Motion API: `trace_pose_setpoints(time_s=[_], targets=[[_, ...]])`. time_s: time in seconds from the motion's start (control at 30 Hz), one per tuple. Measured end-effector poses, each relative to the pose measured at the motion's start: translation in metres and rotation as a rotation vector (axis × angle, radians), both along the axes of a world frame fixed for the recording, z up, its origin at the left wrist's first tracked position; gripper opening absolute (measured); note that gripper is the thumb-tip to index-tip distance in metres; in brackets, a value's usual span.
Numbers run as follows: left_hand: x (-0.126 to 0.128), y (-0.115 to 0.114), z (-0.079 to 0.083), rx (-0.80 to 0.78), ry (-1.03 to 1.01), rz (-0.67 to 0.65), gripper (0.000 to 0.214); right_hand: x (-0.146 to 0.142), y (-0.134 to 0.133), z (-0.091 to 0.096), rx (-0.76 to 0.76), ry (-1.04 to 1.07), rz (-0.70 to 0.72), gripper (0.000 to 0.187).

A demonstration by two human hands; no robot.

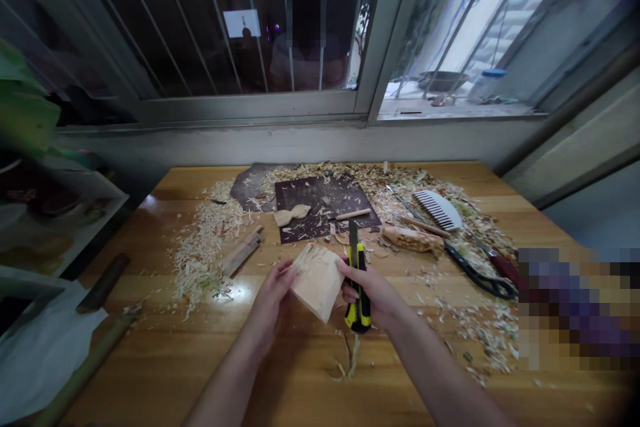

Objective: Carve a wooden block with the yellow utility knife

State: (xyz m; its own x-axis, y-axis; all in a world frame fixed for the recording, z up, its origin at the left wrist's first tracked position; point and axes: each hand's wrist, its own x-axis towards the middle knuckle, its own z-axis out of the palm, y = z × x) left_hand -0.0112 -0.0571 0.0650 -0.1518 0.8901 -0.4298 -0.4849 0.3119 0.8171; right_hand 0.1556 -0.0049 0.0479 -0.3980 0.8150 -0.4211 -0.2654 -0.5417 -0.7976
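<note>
My left hand grips a pale, roughly carved wooden block by its left side, holding it tilted just above the wooden table. My right hand is closed round a yellow and black utility knife, its blade pointing away from me, right beside the block's right edge. Wood shavings lie scattered over the table beyond both hands.
A dark cutting mat holds a small carved wooden shape and a thin stick. To the right lie a wooden comb, a carved piece, black scissors and a red-handled tool. Window bars behind.
</note>
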Motion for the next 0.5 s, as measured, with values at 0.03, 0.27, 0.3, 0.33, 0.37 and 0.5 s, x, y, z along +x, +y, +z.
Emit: trace_pose_setpoints(time_s=[0.03, 0.27, 0.3, 0.33, 0.37, 0.5], targets=[[-0.001, -0.002, -0.002, -0.020, -0.129, -0.077, 0.038, -0.001, 0.001, -0.003, -0.003, -0.003, 0.007, 0.038], [0.014, -0.019, -0.024, -0.116, -0.299, 0.005, 0.033, 0.005, 0.008, -0.007, 0.411, -0.668, 0.112, 0.041], [0.016, -0.020, -0.027, -0.131, -0.315, 0.027, 0.029, 0.009, 0.007, -0.006, 0.517, -0.783, 0.134, 0.040], [0.017, -0.021, -0.030, -0.140, -0.329, 0.037, 0.025, 0.013, 0.005, -0.005, 0.609, -0.880, 0.180, 0.038], [0.018, -0.022, -0.032, -0.142, -0.339, 0.040, 0.021, 0.017, 0.002, -0.004, 0.678, -0.963, 0.248, 0.035], [0.022, -0.025, -0.033, -0.122, -0.312, 0.047, 0.006, 0.027, -0.018, -0.003, 0.825, -1.211, 0.564, 0.017]])
